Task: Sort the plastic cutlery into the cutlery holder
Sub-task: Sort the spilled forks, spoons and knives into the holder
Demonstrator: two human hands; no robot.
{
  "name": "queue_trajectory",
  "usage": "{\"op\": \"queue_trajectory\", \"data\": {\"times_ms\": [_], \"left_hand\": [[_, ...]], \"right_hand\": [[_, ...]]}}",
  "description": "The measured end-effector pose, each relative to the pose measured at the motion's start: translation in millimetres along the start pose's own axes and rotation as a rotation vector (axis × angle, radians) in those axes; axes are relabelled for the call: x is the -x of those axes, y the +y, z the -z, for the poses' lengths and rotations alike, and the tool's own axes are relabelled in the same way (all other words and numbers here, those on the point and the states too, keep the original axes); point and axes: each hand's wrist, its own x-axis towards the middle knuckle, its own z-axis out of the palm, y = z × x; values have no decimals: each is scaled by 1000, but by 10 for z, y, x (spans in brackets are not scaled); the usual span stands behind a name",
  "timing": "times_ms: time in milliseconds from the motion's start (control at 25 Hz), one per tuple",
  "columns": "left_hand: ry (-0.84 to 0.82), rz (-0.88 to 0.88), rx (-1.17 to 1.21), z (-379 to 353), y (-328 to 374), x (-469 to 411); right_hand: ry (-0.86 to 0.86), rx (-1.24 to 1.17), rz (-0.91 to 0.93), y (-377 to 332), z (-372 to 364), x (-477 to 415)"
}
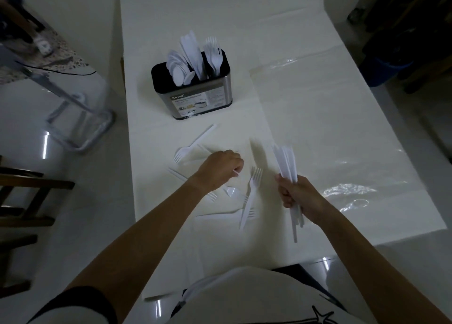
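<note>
Gripping a bundle of knives (286,162), the right hand (294,194) curls tight around their handles, blades pointing up. The left hand (220,169) is fisted low over the table (318,118), pinching a thin white piece (236,172); I cannot tell its kind. Loose forks (250,194) lie between the hands. The holder (195,98) stands farther back, holding spoons, knives and forks in separate sections.

The person wears a black short sleeve (78,305) on the left upper arm and a white top (256,296) with a thin black line drawing (322,317) on its front, while the left hand (220,169) and right hand (294,194) are bare.
</note>
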Motion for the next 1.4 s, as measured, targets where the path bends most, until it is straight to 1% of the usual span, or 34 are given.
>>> {"op": "queue_trajectory", "data": {"times_ms": [80,200,280,360,400,480,560,640,760,840,880,960,1040,1080,1200,1240,1400], "left_hand": [[113,18,131,108,94,-24],[413,123,415,329,256,-40],[575,243,701,473,346,-40],[638,377,1041,580,359,-8],[630,425,1166,606,339,34],[582,485,1275,608,272,136],[554,514,1285,582,216,205],[569,533,1236,543,189,225],[616,524,1148,497,181,233],[632,501,1242,479,176,252],[607,497,1313,476,177,263],[481,482,1428,475,206,288],[368,436,1453,459,234,303],[350,420,1455,450,236,307],[388,401,1463,463,182,295],[374,397,1457,471,161,288],[215,410,1455,560,129,287]], "right_hand": [[-1,-26,32,-18,-8,-17],[13,-7,153,-102,-18,-29],[-10,-31,195,-194,-59,-33],[-47,-60,201,-287,-150,-57],[-69,-59,199,-329,-208,-69],[-141,-40,167,-405,-349,-61],[-272,-50,98,-445,-515,-19],[-364,-77,25,-440,-674,33],[-438,-173,-59,-382,-790,61],[-470,-183,-102,-352,-792,71],[-477,-157,-119,-344,-786,80],[-476,-78,-134,-344,-782,91],[-447,-19,-146,-375,-784,87],[-424,11,-159,-391,-779,86],[-382,112,-179,-425,-773,75],[-379,139,-181,-443,-777,68],[-378,175,-211,-500,-780,39]]}}
